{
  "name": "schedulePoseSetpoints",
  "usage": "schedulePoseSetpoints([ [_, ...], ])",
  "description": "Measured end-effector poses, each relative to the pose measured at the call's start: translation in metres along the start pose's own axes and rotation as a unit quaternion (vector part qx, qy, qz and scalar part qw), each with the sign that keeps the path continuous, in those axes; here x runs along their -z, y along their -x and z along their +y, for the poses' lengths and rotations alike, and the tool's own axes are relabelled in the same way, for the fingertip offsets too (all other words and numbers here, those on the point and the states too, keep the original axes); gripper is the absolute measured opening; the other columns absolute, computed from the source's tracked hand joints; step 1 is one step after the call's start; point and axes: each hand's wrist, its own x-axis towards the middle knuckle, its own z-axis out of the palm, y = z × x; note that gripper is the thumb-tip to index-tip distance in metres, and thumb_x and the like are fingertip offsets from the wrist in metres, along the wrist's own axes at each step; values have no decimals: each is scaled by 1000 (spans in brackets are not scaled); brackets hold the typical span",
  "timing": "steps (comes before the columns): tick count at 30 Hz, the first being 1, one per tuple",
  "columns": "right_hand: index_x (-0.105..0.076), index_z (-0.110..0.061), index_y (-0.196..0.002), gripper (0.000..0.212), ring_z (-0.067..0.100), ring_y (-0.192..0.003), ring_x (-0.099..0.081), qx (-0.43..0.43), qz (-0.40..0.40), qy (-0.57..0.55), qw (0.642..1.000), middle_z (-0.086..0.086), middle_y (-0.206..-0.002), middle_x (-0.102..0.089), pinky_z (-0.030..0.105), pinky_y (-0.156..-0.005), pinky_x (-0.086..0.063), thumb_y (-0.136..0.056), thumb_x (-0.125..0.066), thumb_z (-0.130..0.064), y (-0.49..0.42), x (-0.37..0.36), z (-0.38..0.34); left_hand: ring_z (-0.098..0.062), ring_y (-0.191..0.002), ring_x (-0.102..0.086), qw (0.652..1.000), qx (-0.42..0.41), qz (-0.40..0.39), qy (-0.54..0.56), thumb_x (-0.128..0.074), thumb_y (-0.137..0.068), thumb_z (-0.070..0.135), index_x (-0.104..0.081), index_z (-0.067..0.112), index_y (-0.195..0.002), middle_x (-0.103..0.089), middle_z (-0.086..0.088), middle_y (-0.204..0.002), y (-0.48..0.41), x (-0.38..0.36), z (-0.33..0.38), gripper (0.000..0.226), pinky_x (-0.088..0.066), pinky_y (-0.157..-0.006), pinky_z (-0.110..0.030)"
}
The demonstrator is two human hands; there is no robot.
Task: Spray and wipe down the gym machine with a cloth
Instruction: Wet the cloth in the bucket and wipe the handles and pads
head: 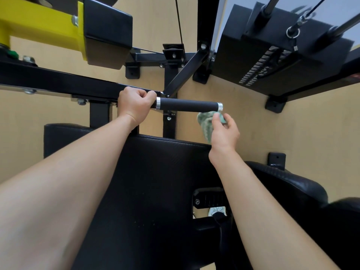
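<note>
A black gym machine fills the view, with a horizontal black foam handle (pixel 188 106) capped by silver rings at both ends. My left hand (pixel 135 104) grips the bar just left of the handle's inner ring. My right hand (pixel 224 131) pinches a bunched green and white cloth (pixel 205 121) just under the handle's outer end. The cloth sits close below the handle; I cannot tell whether it touches it. No spray bottle is in view.
A black padded seat (pixel 155 182) lies below my arms, with another pad (pixel 292 188) at the right. A yellow arm (pixel 42 28) is at upper left, the weight stack (pixel 272 55) at upper right. The black frame stands on a tan floor (pixel 253 117).
</note>
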Motion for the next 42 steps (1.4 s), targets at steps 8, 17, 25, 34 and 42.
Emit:
schedulePoseSetpoints([
  [8, -51, 3, -135, 33, 43, -120, -60, -223, -109, -327, 912, 26, -123, -61, 53, -99, -55, -102, -55, -2, 5, -20, -14, -12, -52, -45, 1000, 0, -1, 8, -59, -92, 27, -60, 15, -58, -48, 2, -54, 0, 0, -1, 36, -35, -53, -23],
  [17, -47, 1, -138, 35, 47, -133, -50, -253, -195, -327, 889, 31, -141, -51, 55, -103, -48, -104, -38, 6, 23, -40, 4, -14, -50, -43, 1000, 0, -5, 22, -58, -88, 28, -57, 16, -53, -46, 1, -51, 0, 1, -1, 36, -35, -52, -25],
  [25, -51, -6, -142, 44, 40, -114, -65, -248, -141, -367, 885, 24, -131, -61, 52, -89, -60, -99, -61, -8, 19, -44, 12, -14, -52, -46, 1000, -6, -6, 21, -59, -90, 25, -61, 14, -57, -48, 0, -53, -1, 0, -2, 35, -38, -53, -25],
  [34, -54, -5, -137, 46, 47, -120, -60, -314, -209, -414, 828, 25, -132, -57, 60, -103, -51, -96, -70, -20, 50, -71, 19, -8, -37, -26, 1000, -6, 2, 20, -57, -81, 26, -41, 18, -42, -27, 12, -34, -1, 0, 0, 43, -22, -41, -22],
  [42, -58, -5, -129, 41, 44, -114, -62, -298, -156, -421, 842, 23, -128, -59, 52, -97, -58, -94, -73, -21, 35, -55, 5, -7, -46, -41, 1000, -13, -4, 26, -59, -90, 23, -55, 18, -52, -44, 5, -49, -2, 0, -3, 39, -34, -48, -20],
])
